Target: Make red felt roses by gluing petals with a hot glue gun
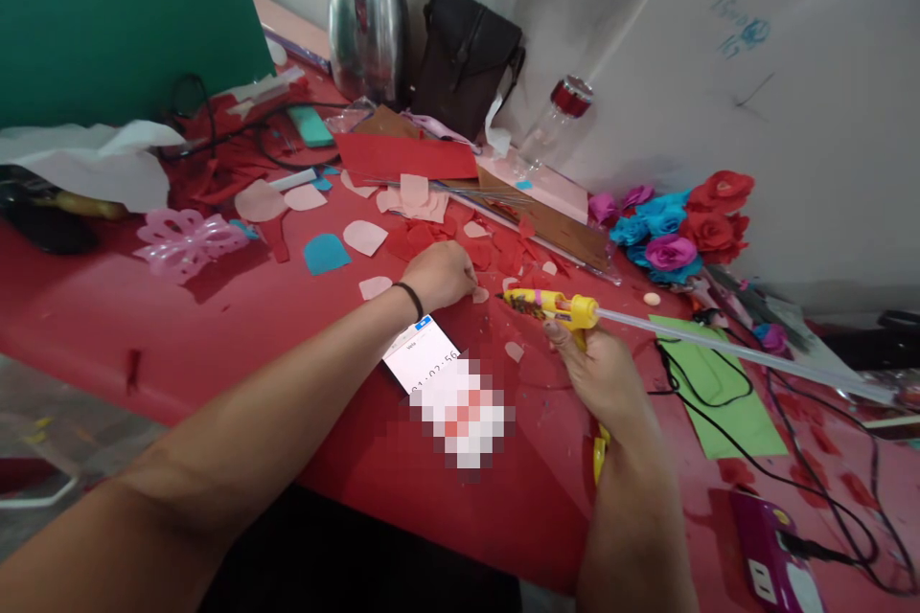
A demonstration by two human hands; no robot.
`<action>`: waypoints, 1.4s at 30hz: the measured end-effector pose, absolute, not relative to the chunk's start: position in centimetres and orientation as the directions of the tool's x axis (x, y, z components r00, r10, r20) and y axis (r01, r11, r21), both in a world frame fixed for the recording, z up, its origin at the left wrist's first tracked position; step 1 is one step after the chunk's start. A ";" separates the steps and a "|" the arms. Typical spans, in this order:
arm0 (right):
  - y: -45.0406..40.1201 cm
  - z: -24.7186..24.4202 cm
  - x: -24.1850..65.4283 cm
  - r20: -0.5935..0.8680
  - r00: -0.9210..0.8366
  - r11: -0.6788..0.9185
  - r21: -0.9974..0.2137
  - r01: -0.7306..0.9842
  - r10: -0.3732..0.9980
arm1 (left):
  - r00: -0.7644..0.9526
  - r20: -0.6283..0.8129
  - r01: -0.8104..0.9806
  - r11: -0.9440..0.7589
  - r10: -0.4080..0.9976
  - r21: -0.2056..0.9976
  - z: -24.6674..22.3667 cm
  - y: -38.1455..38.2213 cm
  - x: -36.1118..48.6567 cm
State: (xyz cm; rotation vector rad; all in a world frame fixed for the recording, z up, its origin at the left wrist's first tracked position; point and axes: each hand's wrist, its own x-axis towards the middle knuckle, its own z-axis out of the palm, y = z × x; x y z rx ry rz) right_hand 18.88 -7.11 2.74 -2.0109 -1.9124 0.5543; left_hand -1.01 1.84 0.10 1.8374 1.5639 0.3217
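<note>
My right hand (pixel 600 378) is wrapped round a yellow glue gun (pixel 536 300), its dark nozzle pointing left. A long translucent glue stick (pixel 733 351) sticks out of the gun's back. My left hand (pixel 444 273), with a dark band at the wrist, is closed just left of the nozzle. A small pale pink paper petal (pixel 480 295) shows at its fingertips, which seem to pinch it. Beyond that hand lie red paper petals (pixel 421 238) and a stack of pale pink petals (pixel 415 199). Below my left wrist a phone (pixel 421 354) lies face up with a timer showing.
On the red table (pixel 280 364), a steel flask (pixel 368 14), black bag (pixel 467 57) and clear bottle (pixel 546 129) stand along the wall. Paper flowers (pixel 676 230) sit at right. Black cords cross green paper (pixel 725 402) near a purple power strip (pixel 776 546).
</note>
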 end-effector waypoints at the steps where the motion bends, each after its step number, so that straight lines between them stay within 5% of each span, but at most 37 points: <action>1: -7.1 2.7 18.8 -0.060 0.032 -0.057 -0.475 0.878 0.998 | 0.244 -0.244 0.768 -0.034 0.939 0.640 0.1 1.9 -1.0; 42: -6.8 1.8 17.0 -0.012 -0.027 0.019 -0.447 0.895 1.000 | 0.257 -0.219 0.797 -0.078 0.941 0.599 0.5 1.7 -1.0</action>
